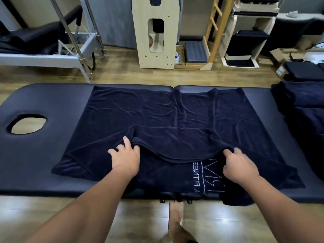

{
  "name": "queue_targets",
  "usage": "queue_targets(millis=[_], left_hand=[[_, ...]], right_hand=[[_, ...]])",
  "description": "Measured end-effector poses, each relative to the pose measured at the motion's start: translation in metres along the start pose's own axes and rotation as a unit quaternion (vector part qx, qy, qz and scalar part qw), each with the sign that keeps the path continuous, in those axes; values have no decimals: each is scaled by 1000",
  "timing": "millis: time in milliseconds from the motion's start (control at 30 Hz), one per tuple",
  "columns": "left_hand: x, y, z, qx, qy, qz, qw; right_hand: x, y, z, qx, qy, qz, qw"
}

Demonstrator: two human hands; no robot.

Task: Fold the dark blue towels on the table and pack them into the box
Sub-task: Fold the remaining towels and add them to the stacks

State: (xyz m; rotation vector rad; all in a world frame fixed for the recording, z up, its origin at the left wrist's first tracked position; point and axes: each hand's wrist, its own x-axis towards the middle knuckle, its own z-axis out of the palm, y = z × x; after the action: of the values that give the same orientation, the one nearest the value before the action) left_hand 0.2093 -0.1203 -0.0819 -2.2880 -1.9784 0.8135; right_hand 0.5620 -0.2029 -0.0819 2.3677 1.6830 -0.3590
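Observation:
A large dark blue towel point(157, 111) lies spread across the black padded massage table point(43, 155), wrinkled in the middle. Its near edge is lifted and folded back over white embroidered lettering near the table's front. My left hand point(125, 156) pinches that raised edge on the left, thumb tucked under the cloth and fingers spread on top. My right hand point(239, 165) grips the same edge on the right, fingers curled round a bunch of fabric. More dark blue towels point(301, 100) lie heaped at the table's right end. No box for packing is plainly visible.
The table has a face hole point(26, 123) at its left end. Behind it stand a metal exercise frame point(77, 50), a wooden chair unit point(156, 32) and a wooden ladder point(217, 32). Cardboard boxes and dark pads point(298, 67) sit on the floor at right. My bare foot point(177, 223) is under the table's front edge.

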Motion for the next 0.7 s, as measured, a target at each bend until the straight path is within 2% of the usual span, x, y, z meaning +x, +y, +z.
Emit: queue_targets(millis=[67,267,400,500,700], left_hand=[[14,-1,-9,-6,-7,6,1000],[66,-8,-44,-139,15,-51,989],[116,-15,-73,-137,66,-50,987],[151,-18,-92,-145,60,-63,986],[211,-13,-117,-162,34,-89,982]], right_hand=[[12,-1,-5,-29,2,-26,999],[67,12,-42,-96,108,-27,989],[124,18,-78,-143,168,-32,975],[171,21,-102,-172,163,-32,971],[259,29,-132,-151,167,-35,974]])
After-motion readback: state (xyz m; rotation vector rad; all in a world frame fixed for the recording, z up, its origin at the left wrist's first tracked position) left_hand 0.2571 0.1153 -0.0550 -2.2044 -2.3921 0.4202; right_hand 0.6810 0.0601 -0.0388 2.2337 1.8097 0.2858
